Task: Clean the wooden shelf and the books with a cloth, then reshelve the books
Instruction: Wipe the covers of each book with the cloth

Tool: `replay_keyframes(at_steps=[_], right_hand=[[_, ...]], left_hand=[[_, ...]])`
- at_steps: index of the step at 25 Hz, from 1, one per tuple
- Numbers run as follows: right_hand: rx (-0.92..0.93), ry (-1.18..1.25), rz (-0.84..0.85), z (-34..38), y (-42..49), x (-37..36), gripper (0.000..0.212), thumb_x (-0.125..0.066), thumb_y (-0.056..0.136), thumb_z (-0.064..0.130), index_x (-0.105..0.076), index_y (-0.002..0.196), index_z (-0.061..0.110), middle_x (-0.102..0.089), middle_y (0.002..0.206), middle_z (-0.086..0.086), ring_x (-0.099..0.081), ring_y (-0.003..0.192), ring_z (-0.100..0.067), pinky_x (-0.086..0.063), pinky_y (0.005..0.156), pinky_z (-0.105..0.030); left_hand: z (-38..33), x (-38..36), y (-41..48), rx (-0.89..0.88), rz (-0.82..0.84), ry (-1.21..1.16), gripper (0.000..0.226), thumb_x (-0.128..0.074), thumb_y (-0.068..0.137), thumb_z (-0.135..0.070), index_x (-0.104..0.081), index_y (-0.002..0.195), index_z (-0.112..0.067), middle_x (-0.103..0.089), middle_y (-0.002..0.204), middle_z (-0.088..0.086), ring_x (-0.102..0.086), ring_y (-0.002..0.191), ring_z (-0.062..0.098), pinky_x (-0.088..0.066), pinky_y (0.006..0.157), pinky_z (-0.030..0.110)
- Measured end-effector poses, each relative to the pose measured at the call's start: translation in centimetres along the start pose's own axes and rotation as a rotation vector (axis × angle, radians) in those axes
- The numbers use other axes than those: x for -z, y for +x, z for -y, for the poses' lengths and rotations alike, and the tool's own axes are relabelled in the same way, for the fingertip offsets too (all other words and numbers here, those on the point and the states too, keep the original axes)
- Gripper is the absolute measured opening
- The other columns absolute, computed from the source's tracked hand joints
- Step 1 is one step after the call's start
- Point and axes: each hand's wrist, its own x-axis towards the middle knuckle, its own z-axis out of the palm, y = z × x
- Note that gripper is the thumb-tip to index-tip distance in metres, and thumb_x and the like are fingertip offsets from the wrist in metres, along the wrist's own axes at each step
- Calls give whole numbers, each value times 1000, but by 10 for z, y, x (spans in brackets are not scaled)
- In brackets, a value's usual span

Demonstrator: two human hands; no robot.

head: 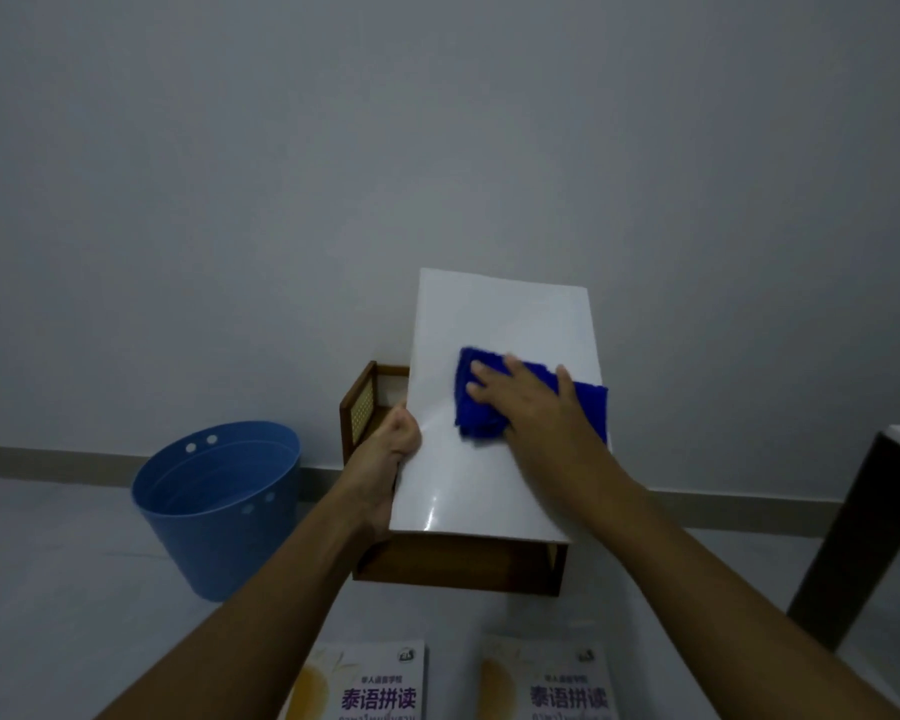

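Observation:
I hold a white glossy book [505, 324] up in front of me, its plain cover facing me. My left hand [393, 449] grips its left edge, fingers behind the cover. My right hand [528, 402] lies flat with spread fingers on a folded blue cloth [476, 413], pressing it against the cover. Behind and below the book stands a small dark wooden shelf [458, 566] with a woven side panel [360, 413]; the book hides most of it. Two more books with purple titles lie on the floor at the bottom, one on the left [370, 683] and one on the right [549, 683].
A blue plastic bucket [219, 504] stands on the floor left of the shelf. A dark table leg [848, 537] with a white tabletop corner shows at the right. A grey wall with a skirting board [48, 459] runs behind.

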Motion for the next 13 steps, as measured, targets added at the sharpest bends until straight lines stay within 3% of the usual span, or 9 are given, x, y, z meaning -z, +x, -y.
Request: replay_keyframes(at_steps=[4, 7, 10, 13], right_hand=[[-311, 70, -184, -30, 7, 14, 55, -42, 93, -5, -37, 144, 15, -19, 158, -3, -6, 148, -24, 2, 117, -48], [-115, 160, 3, -15, 0, 8, 50, -32, 99, 5, -31, 147, 18, -13, 159, -1, -4, 148, -22, 3, 119, -44], [80, 108, 271, 5, -4, -12, 64, -46, 96, 0, -21, 150, 26, -3, 160, 8, 6, 147, -14, 5, 119, -42], [130, 142, 225, -4, 3, -17, 63, -48, 96, 4, -23, 149, 29, -1, 157, 15, 7, 143, -7, 3, 119, -47]], left_hand=[[0, 3, 0, 1, 33, 95, 53, -56, 74, -30, -49, 126, -25, -55, 128, 21, -54, 113, 42, -45, 94, 56], [4, 2, 1, -10, 33, 119, 43, -53, 84, -28, -49, 126, -27, -57, 124, 23, -57, 108, 44, -48, 91, 57], [3, -4, -3, 4, 25, 125, 31, -43, 94, -26, -50, 123, -21, -63, 108, 21, -67, 81, 31, -60, 63, 38], [0, -5, -9, 18, 54, 162, 30, -48, 87, -28, -51, 116, -24, -67, 96, 17, -69, 72, 28, -58, 54, 35]])
